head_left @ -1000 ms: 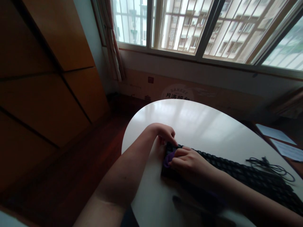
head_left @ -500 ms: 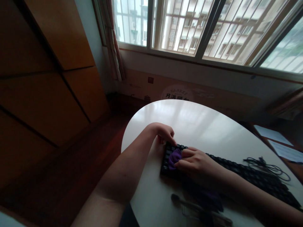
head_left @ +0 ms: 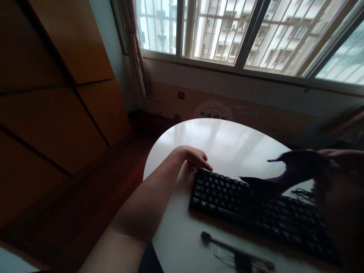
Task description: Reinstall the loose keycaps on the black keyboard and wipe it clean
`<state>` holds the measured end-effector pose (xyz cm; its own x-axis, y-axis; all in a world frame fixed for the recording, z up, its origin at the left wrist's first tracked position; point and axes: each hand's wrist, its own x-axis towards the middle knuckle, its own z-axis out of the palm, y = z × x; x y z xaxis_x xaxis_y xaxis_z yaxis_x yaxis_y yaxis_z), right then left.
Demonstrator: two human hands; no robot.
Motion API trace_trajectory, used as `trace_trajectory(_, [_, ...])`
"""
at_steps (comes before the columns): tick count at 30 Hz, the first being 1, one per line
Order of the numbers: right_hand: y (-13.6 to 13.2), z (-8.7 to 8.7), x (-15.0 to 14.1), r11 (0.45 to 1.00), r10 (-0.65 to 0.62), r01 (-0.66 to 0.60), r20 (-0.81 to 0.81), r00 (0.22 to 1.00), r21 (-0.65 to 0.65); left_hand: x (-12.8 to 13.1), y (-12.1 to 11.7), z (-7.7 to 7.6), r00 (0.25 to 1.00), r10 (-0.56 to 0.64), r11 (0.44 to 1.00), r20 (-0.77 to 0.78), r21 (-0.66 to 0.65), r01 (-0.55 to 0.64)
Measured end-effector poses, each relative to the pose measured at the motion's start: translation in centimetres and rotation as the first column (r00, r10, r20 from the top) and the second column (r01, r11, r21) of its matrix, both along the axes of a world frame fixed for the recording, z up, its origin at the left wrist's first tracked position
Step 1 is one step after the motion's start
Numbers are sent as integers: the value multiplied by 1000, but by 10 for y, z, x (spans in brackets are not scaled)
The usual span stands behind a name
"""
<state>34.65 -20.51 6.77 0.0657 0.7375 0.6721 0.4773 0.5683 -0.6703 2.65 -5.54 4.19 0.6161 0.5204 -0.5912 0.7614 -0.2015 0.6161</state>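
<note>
A black keyboard (head_left: pixel 241 204) lies across the white round table (head_left: pixel 227 144). My left hand (head_left: pixel 196 158) rests at the keyboard's far left corner, fingers curled and touching its edge. My right hand (head_left: pixel 338 167) is raised at the right edge of the view, dark and partly cut off, closed on a purple cloth (head_left: pixel 292 168) that hangs in the air above the keyboard's right half.
A dark brush-like tool (head_left: pixel 236 256) lies on the table in front of the keyboard. A black cable (head_left: pixel 303 193) sits behind the keyboard. Wooden cabinets (head_left: pixel 57 94) stand to the left, a barred window (head_left: pixel 241 30) ahead, and papers lie far right.
My right hand has lifted the purple cloth off the keyboard's left keys and swung it up and to the right. My left hand has stayed at the keyboard's corner.
</note>
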Motion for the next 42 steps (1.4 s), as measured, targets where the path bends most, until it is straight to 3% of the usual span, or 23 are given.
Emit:
trace_trajectory(2, [-1,-11,-29,998,27,-30,46,999,58,1,-1,3,1000,9,1000,-3,-5,-9])
trace_trajectory(3, [-2,-18,-45,990,133,-138,157,979,20,1,-2,4,1000,11,1000,-6,-8,-11])
trace_trajectory(5, [-4,-31,-74,920,380,-389,385,841,-57,2,-2,6,1000,13,1000,-12,-9,-13])
trace_trajectory(7, [-6,-43,-91,864,471,-490,528,707,-115,2,-3,7,1000,20,1000,-20,-5,-20])
trace_trajectory(9, [-8,-51,-97,858,481,-490,578,660,-154,3,-4,8,999,30,1000,-20,-2,-30])
trace_trajectory(17, [-10,-58,-94,934,294,-352,688,664,-60,4,-4,10,999,36,999,-29,-10,-36])
trace_trajectory(23, [-12,-58,-100,941,305,-313,716,628,-126,5,-4,9,998,34,999,-60,-11,-35])
trace_trajectory(29, [-9,-54,-98,917,347,-378,731,588,-132,4,-5,9,996,33,999,-78,16,-32])
trace_trajectory(34, [-4,-47,-82,894,413,-407,698,585,-188,8,-8,12,994,34,999,-105,42,-30])
trace_trajectory(42, [5,-51,-61,902,400,-388,701,591,-188,21,-9,10,986,73,984,-152,174,-46])
